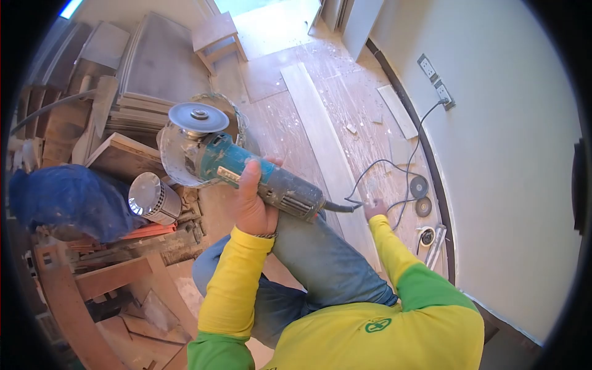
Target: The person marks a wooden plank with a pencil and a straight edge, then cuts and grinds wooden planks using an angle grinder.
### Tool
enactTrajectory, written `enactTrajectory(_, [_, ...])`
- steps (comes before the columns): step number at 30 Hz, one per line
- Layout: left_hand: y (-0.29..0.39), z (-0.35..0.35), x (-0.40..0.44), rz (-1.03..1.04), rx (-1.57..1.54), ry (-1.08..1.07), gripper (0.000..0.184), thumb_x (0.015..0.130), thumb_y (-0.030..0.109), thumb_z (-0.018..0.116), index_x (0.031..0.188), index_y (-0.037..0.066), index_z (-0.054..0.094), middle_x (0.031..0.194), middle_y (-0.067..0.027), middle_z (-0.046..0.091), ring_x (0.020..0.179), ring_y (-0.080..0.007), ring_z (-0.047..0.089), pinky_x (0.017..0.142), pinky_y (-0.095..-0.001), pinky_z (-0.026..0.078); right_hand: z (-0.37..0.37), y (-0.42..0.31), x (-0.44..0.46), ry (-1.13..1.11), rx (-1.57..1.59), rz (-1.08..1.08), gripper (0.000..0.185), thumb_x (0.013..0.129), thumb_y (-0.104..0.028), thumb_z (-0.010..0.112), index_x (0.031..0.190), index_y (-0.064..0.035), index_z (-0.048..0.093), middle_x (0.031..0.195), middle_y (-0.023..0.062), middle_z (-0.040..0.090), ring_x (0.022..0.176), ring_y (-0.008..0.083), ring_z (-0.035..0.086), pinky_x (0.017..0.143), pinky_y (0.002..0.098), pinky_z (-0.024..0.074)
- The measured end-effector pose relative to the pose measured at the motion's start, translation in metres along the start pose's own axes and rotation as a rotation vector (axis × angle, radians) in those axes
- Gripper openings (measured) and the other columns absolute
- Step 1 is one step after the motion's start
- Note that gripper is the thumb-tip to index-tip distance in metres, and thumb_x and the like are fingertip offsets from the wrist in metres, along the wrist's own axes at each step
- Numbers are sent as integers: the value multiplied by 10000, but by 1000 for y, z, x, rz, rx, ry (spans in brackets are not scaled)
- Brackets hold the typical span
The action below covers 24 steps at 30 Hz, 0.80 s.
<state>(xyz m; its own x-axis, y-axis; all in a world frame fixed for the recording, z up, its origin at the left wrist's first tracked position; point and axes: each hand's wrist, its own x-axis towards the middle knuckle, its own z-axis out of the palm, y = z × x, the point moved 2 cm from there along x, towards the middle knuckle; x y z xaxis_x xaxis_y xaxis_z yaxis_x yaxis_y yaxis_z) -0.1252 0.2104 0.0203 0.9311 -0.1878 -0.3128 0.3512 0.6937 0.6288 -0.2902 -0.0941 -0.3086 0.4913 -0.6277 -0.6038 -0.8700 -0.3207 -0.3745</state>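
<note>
My left hand [254, 200] is wrapped round the body of a teal and black angle grinder [246, 163], holding it up over my bent knee. The grinder's disc [198, 117] faces upward at its far end, and its tail points right. From that tail a black power cord [340, 207] runs to my right hand [375, 209], whose fingers are closed on it. Beyond the hand the cord loops over the floor and rises to a plug in the wall outlet [444, 94]. Two dark grinding discs [419, 187] lie just right of my right hand.
A long pale board [327, 135] lies on the dusty floor amid scraps. Left are stacked panels [163, 61], a round tub [237, 117] behind the grinder, a paint can [155, 197], a blue bag [74, 200] and a wooden frame [80, 314]. A tape roll [427, 237] sits by the right wall.
</note>
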Motion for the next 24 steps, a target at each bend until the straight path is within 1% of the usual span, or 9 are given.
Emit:
enactTrajectory(2, [-3,6,1,48,33,-25,340,923,329,737,1117,74,621,1080,-102,683,1001,-223,656,893,-394,555,-43,-33,-16,94,523,-242,677,846,-447,766,1345,-43,553,1290,202,622,1172,298,620,1001,388,486])
enactTrajectory(4, [-7,9,7,150,105,-72,279,924,272,742,1098,91,619,1058,-95,680,975,-204,645,873,-381,541,-110,-119,-93,-50,869,-616,653,878,-381,756,1368,-20,520,1299,160,618,1161,237,614,987,371,491])
enactTrajectory(6, [-15,17,13,222,127,-73,278,923,270,743,1090,87,618,1051,-92,679,967,-199,642,874,-374,532,-155,-187,-163,-160,752,-1006,706,849,-369,790,1385,-10,503,1300,139,606,1153,251,609,997,380,484])
enactTrajectory(8, [-21,29,17,331,182,-37,297,913,282,756,1071,73,617,1046,-76,675,966,-182,627,874,-353,506,-183,-241,-218,-123,308,-1192,750,811,-305,803,1426,-29,472,1325,160,583,1185,309,598,1012,399,484])
enactTrajectory(11, [-27,42,22,415,230,24,311,898,280,773,1066,65,622,1047,-68,670,967,-175,622,890,-349,494,-168,-283,-222,81,6,-1430,779,767,-244,790,1443,-68,445,1343,210,557,1211,374,572,1001,430,493])
enactTrajectory(12, [-22,36,16,402,205,5,378,883,275,789,1136,63,605,1071,-53,653,968,-170,617,915,-340,480,-158,-293,-238,113,-6,-1452,779,767,-244,790,1443,-68,445,1343,210,557,1211,374,572,1001,430,493])
enactTrajectory(14, [-21,39,21,410,216,7,425,879,271,793,1183,60,584,1098,-52,643,989,-173,612,931,-338,473,-152,-306,-236,35,-139,-1111,786,738,-218,769,1431,-75,426,1320,235,563,1202,410,564,982,453,498])
enactTrajectory(19, [-18,40,46,396,244,27,646,836,270,833,1317,52,461,1179,-61,575,1082,-174,569,979,-332,461,-139,-325,-203,64,-53,-1136,721,712,-255,772,1346,-88,469,1184,223,641,1104,414,623,934,459,519])
enactTrajectory(24, [-8,10,90,364,752,-61,954,813,330,843,1519,-1,295,1407,-194,523,1291,-280,523,1087,-388,408,-139,-341,-151,7,-18,-998,675,684,-299,770,1272,-92,511,1084,227,687,1022,426,661,904,462,534])
